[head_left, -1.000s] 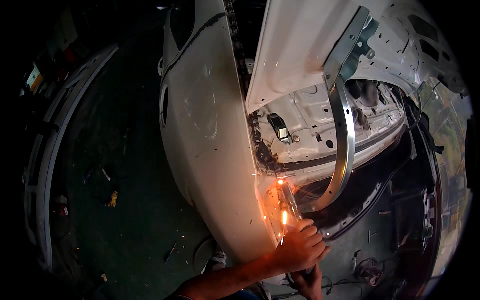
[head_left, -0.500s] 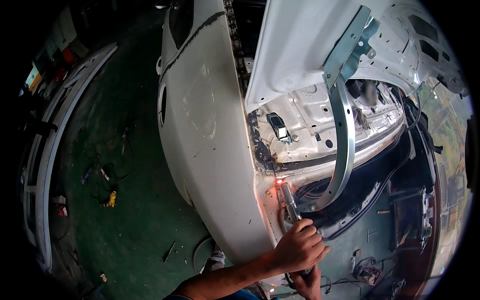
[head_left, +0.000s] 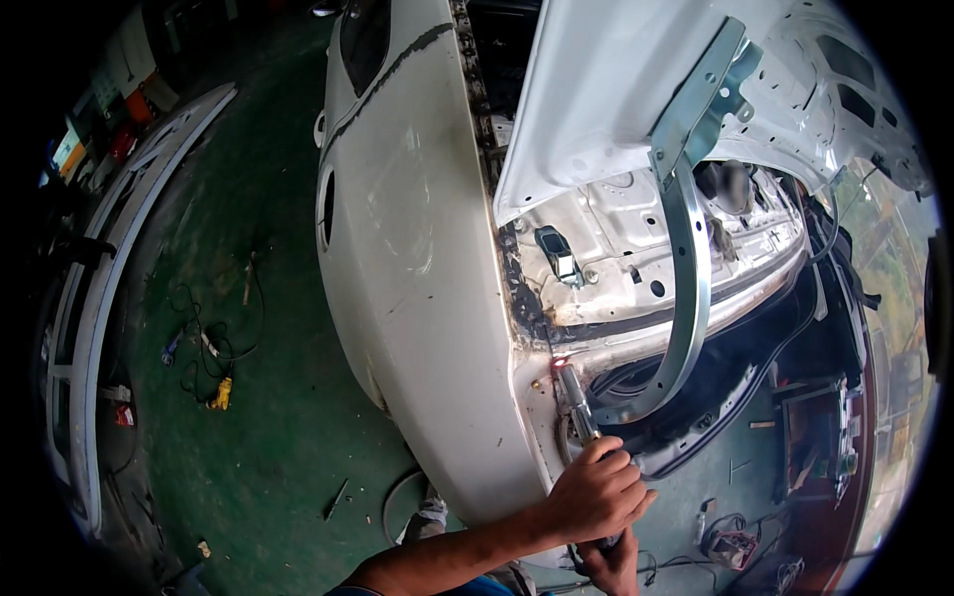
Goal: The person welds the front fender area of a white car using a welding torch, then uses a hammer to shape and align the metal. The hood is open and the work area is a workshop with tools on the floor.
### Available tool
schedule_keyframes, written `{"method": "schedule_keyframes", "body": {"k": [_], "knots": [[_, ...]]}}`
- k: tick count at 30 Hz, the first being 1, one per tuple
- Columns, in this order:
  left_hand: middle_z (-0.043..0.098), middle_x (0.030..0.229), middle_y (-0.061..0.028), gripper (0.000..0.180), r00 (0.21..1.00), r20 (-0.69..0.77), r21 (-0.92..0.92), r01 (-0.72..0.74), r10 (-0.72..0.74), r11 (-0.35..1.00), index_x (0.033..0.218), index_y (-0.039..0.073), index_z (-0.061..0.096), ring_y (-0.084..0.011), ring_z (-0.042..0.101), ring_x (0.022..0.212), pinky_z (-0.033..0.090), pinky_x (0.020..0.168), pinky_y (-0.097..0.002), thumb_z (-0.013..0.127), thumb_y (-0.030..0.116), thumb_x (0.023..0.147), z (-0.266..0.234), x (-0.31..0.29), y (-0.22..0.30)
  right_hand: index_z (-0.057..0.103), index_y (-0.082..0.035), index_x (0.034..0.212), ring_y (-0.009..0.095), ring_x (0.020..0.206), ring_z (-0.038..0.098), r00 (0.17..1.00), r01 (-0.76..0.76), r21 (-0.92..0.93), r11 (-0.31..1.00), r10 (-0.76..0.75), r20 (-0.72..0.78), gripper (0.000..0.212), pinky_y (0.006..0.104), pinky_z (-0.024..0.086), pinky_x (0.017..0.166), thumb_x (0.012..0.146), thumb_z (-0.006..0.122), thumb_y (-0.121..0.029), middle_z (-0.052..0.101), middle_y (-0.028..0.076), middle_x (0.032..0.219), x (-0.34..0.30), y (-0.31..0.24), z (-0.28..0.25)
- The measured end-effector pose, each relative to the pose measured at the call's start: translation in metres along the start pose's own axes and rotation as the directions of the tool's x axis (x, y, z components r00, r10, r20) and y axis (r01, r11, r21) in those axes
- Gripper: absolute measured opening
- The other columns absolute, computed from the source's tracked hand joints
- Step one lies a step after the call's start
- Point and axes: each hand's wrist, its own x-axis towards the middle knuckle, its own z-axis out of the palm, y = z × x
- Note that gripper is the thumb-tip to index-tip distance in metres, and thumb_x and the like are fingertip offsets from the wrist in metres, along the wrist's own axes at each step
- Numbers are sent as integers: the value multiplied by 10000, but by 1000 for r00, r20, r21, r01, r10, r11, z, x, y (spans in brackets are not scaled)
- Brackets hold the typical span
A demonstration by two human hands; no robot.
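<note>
A welding torch (head_left: 576, 400) with a bright metal nozzle points up and left at a seam on a white car body (head_left: 417, 238). Its tip sits at the corner where the fender meets the opening under the raised lid, and a small reddish glow (head_left: 559, 365) shows there. My left hand (head_left: 601, 494) is wrapped round the torch's handle, its forearm crossing from the lower left. Just below, my right hand (head_left: 613, 564) is closed round the lower end of the handle, partly hidden by the left hand.
The lid (head_left: 596, 99) stands raised on a curved metal hinge arm (head_left: 686, 258) right of the torch. A black bumper (head_left: 706, 417) lies beyond. Cables and a yellow connector (head_left: 221, 393) lie on the green floor, left of the car. A long frame panel (head_left: 94, 368) stands far left.
The bright orange glow at the torch tip has shrunk to a faint red spot, and the light on the surrounding metal has faded. Both hands have stayed in place.
</note>
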Motion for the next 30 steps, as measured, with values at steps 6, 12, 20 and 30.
{"method": "schedule_keyframes", "body": {"k": [6,12,20,30], "knots": [[517,667,-26,255,999,35,-46,23,-21,999,645,85,598,-212,526,743,442,908,-425,728,196,834,0,-2,-1,232,-149,1562,108,850,597,996,-88,-97,991,85,-25,817,222,499,645,901,646,95,596,51,1123,-4,28,-8],[506,662,-26,258,999,21,-14,28,-28,1000,637,91,586,-216,516,738,436,918,-408,734,193,823,1,-2,1,355,-75,1449,77,747,550,999,-31,-54,998,32,5,619,225,469,601,924,670,15,584,6,987,-3,21,-7],[636,1008,-91,261,997,57,-89,-38,43,995,941,65,671,-258,626,985,408,1033,-470,739,307,869,-15,-6,13,518,20,1285,205,893,690,996,77,-204,976,-84,-29,504,345,540,799,831,697,-102,702,152,1004,-5,-16,-7],[680,893,-122,189,915,247,-4,331,-320,943,937,29,697,-302,663,808,536,749,-449,757,159,815,-82,-120,104,491,-48,1351,246,798,700,960,249,-313,917,-191,203,567,345,552,696,873,771,-171,700,145,916,-30,5,-48]]}}
